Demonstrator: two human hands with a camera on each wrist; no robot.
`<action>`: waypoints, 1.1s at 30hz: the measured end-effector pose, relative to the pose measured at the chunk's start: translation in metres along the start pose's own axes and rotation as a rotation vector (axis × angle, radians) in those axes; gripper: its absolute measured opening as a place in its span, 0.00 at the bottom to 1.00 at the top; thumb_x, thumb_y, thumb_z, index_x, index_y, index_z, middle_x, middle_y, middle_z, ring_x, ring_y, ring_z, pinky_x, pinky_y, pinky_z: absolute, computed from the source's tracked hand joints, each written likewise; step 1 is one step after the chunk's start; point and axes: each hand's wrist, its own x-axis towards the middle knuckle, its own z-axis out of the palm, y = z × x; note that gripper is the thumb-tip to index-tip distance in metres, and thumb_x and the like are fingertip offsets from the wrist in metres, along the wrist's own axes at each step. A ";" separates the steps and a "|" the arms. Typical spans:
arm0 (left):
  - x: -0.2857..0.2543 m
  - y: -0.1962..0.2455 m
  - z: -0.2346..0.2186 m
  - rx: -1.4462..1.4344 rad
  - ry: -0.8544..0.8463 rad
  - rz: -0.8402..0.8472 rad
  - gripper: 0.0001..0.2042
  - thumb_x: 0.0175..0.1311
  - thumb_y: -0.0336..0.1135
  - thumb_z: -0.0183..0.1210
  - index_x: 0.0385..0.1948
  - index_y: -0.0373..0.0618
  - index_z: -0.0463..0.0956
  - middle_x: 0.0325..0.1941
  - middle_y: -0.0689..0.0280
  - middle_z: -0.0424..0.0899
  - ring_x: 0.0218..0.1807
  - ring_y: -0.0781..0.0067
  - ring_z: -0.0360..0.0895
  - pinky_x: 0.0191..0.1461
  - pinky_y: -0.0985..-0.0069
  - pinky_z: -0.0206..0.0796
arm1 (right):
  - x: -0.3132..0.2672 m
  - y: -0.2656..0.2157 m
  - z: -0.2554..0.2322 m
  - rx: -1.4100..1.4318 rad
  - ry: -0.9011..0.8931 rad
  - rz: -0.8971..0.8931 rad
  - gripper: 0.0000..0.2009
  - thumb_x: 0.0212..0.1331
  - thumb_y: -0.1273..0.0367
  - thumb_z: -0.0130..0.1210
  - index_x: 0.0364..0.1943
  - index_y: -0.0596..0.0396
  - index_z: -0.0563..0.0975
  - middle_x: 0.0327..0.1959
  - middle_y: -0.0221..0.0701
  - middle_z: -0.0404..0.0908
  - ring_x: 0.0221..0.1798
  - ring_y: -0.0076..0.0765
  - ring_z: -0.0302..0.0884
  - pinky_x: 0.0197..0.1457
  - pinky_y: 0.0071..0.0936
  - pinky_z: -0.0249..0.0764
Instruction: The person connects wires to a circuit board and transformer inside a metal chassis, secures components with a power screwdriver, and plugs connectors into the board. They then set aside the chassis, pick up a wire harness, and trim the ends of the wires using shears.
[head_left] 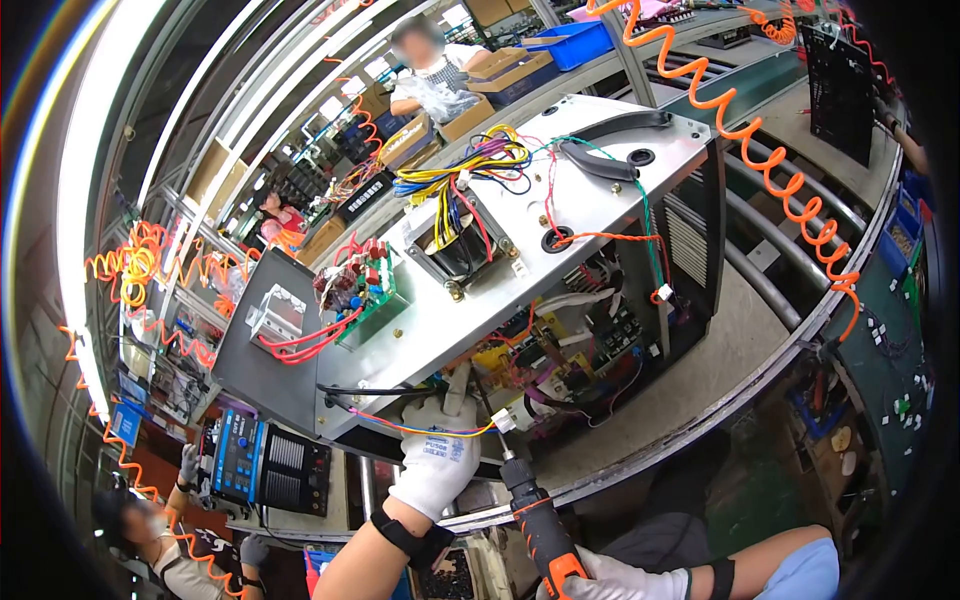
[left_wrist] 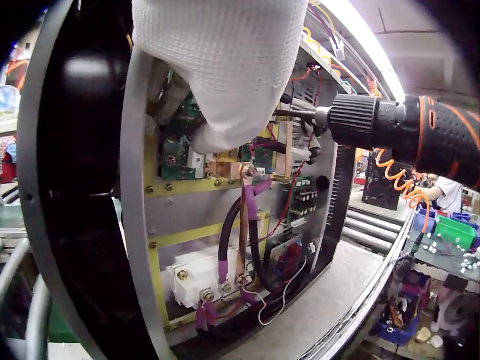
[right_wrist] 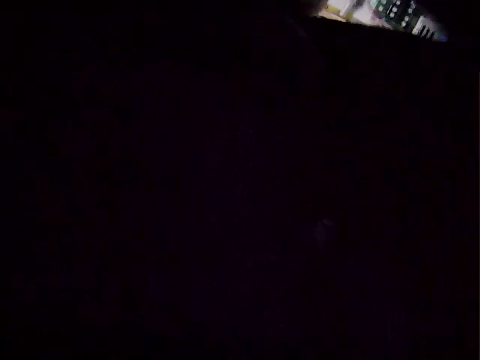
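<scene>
A metal machine chassis (head_left: pixel 390 335) lies with its side facing me, circuit boards and cables inside. My left hand (head_left: pixel 440 455), in a white glove, reaches in at its lower opening. In the left wrist view the gloved fingers (left_wrist: pixel 232 112) are among the boards; I cannot tell whether they pinch anything, as the glove hides the tips. Low in the head view my right hand (head_left: pixel 625 580), also gloved, grips a black-and-orange power screwdriver (head_left: pixel 540 520). Its long bit (head_left: pixel 486 405) points into the opening beside my left fingers. The right wrist view is almost wholly dark.
A bundle of coloured wires (head_left: pixel 465 165) and a transformer (head_left: pixel 455 245) sit on the chassis. A loose wire with a white connector (head_left: pixel 502 420) hangs in front. Orange coiled hoses (head_left: pixel 770 165) hang at the right. Conveyor rollers (head_left: pixel 765 285) run behind. A blue-fronted machine (head_left: pixel 240 455) stands left, near another person.
</scene>
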 end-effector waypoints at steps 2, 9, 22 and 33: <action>-0.001 0.001 -0.003 0.011 0.012 0.008 0.14 0.47 0.30 0.56 0.39 0.40 0.78 0.62 0.58 0.73 0.37 0.57 0.79 0.42 0.59 0.70 | 0.003 0.006 0.002 0.014 0.023 0.012 0.22 0.61 0.55 0.57 0.50 0.49 0.63 0.41 0.31 0.73 0.36 0.31 0.80 0.41 0.29 0.78; 0.000 0.000 -0.004 -0.029 -0.018 -0.032 0.16 0.47 0.29 0.56 0.40 0.41 0.78 0.63 0.59 0.72 0.40 0.57 0.79 0.46 0.59 0.69 | 0.008 0.006 0.014 -0.048 0.171 -0.021 0.19 0.63 0.60 0.56 0.51 0.49 0.63 0.35 0.30 0.74 0.30 0.28 0.78 0.34 0.26 0.77; -0.001 0.000 0.003 -0.026 -0.016 -0.082 0.21 0.47 0.28 0.55 0.49 0.41 0.76 0.49 0.53 0.78 0.37 0.56 0.78 0.42 0.60 0.70 | 0.011 0.004 0.017 -0.090 0.204 -0.063 0.23 0.60 0.61 0.59 0.54 0.51 0.61 0.34 0.29 0.75 0.31 0.26 0.77 0.35 0.25 0.77; -0.046 -0.015 -0.062 -0.230 0.475 0.000 0.19 0.43 0.27 0.64 0.42 0.41 0.77 0.52 0.52 0.77 0.45 0.54 0.75 0.51 0.61 0.64 | 0.015 -0.005 0.026 -0.095 0.243 -0.044 0.29 0.53 0.70 0.64 0.56 0.52 0.60 0.36 0.30 0.74 0.30 0.28 0.78 0.35 0.28 0.78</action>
